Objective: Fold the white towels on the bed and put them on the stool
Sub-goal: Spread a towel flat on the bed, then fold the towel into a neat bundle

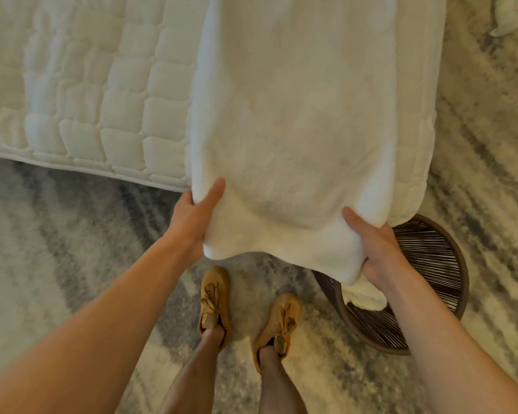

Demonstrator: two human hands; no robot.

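Both bare forearms reach fwd & down, wrists well apart. L hand point(196, 218) grips the near-left corner of the thick white terry towel point(296, 130), thumb on top, fingers hidden under. R hand point(374, 249) grips the near-right corner, thumb on top, fingers curled beneath. Bare legs below, feet apart in tan lace-up shoes point(214, 303).

Soft fluffy cloth is seen on the towel point(296, 130), puffy stitched cloth on the bed point(87, 100), thin cords on the stool point(431, 258).
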